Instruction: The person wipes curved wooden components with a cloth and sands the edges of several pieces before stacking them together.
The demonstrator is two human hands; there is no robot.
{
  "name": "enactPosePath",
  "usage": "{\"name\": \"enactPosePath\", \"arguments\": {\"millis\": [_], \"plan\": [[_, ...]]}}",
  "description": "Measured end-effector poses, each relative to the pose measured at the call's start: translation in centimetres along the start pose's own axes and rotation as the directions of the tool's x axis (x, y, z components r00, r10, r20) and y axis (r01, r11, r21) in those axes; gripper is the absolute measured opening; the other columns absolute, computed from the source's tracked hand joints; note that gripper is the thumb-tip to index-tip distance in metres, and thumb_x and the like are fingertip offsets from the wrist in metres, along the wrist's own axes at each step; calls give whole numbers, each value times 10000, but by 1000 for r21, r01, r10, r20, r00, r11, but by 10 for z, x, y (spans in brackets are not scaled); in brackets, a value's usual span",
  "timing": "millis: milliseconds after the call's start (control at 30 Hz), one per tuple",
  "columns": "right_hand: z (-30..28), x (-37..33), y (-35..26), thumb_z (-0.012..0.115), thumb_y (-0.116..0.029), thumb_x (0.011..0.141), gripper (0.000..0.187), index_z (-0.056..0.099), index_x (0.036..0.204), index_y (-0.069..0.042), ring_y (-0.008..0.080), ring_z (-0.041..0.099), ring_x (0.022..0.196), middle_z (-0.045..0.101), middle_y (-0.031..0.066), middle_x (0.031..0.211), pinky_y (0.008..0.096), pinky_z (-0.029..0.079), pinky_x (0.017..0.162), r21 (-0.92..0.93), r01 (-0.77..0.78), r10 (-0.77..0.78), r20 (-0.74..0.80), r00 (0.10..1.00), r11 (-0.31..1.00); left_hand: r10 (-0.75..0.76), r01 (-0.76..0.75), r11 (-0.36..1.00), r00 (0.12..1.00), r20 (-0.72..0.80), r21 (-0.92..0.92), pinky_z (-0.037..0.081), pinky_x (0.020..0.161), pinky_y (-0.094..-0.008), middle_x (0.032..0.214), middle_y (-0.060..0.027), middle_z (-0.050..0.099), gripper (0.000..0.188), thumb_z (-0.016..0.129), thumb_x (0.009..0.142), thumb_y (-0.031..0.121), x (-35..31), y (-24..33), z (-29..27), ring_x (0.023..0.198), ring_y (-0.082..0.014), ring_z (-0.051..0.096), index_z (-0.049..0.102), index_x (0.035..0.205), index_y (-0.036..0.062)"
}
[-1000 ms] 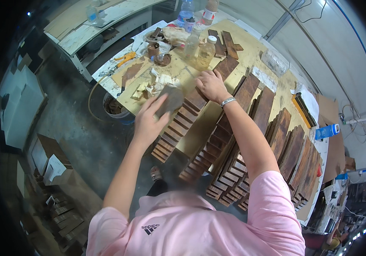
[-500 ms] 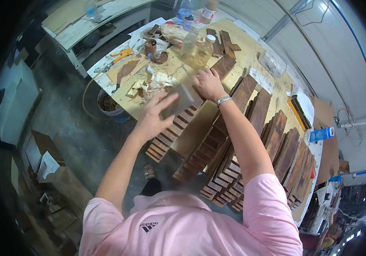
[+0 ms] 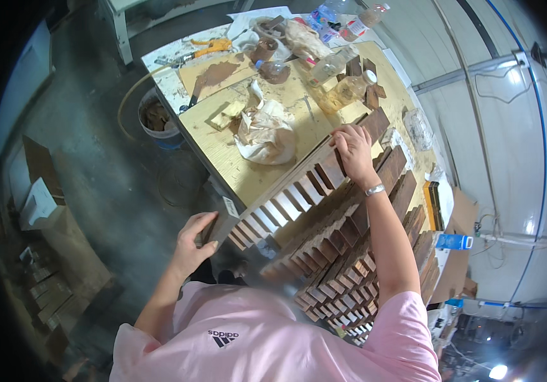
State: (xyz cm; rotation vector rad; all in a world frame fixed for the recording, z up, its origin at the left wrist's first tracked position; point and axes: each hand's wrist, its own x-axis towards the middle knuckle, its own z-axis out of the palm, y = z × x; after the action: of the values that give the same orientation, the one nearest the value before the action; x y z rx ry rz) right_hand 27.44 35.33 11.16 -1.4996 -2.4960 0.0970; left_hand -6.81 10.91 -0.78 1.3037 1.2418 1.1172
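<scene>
My left hand (image 3: 192, 247) grips a grey rectangular block (image 3: 225, 221), which looks like a sanding block, by its near end. The block is at the near end of a dark wooden strip with comb-like notches (image 3: 278, 209). My right hand (image 3: 353, 151), a metal band on its wrist, is closed over the far part of this strip, which slants across the table edge. To its right, several more notched dark wooden strips (image 3: 334, 245) lie side by side, their near ends sticking out past the table. My right forearm hides part of them.
Crumpled stained paper (image 3: 267, 135) and a yellowish block (image 3: 227, 116) lie left of the strip. Beyond are a bottle of yellow liquid (image 3: 348, 91) and an orange-handled tool (image 3: 213, 46). A bucket (image 3: 160, 130) stands below the left table edge; a blue bottle (image 3: 453, 242) is at right.
My left hand has moved with the grey block down and toward me, along the strip to its near end. My right hand stays on the strip. The view has shifted.
</scene>
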Motion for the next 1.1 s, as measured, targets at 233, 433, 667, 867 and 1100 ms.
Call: {"name": "enactPosePath", "arguments": {"millis": [233, 433, 667, 867, 1100], "plan": [[-9, 2, -9, 435, -249, 1005, 341, 680, 835, -85, 277, 531, 1159, 634, 36, 1002, 521, 223, 1151, 36, -17, 14, 81, 997, 999, 38, -28, 995, 994, 101, -93, 416, 1044, -403, 1294, -189, 543, 582, 735, 703, 87, 10, -13, 3, 1215, -343, 528, 620, 1271, 45], [-8, 5, -12, 437, -257, 1001, 346, 682, 833, -79, 290, 530, 1147, 627, 48, 1009, 523, 212, 1157, 46, -17, 14, 83, 996, 999, 29, -25, 999, 996, 86, -39, 430, 1012, -425, 1278, -183, 558, 582, 799, 672, 138, 17, -18, 0, 1171, -353, 537, 646, 1228, 55], [-7, 2, -7, 434, -247, 974, 299, 664, 853, -101, 291, 520, 1119, 608, 60, 1002, 514, 251, 1134, 6, -5, 5, 54, 999, 1000, 347, -351, 909, 936, 56, 226, 444, 963, -437, 1256, -148, 568, 570, 811, 619, 127, 54, 38, -2, 1091, -339, 549, 697, 1178, 128], [-1, 0, 6, 420, -291, 981, 325, 682, 908, -114, 257, 544, 1085, 593, 57, 955, 512, 292, 1121, -101, 29, -26, 29, 999, 994, 681, -717, 563, 684, 261, 411, 445, 978, -448, 1286, -135, 552, 601, 775, 608, 53, 131, 144, 60, 1127, -347, 522, 693, 1193, 157], [7, 4, -3, 415, -323, 973, 372, 732, 946, -130, 236, 550, 1133, 636, 50, 1006, 512, 291, 1138, -70, -15, 11, -49, 999, 997, 564, -880, 252, 471, 678, 402, 429, 985, -473, 1281, -90, 562, 499, 664, 714, 80, 107, 116, 92, 1159, -314, 512, 682, 1205, 169]]}}
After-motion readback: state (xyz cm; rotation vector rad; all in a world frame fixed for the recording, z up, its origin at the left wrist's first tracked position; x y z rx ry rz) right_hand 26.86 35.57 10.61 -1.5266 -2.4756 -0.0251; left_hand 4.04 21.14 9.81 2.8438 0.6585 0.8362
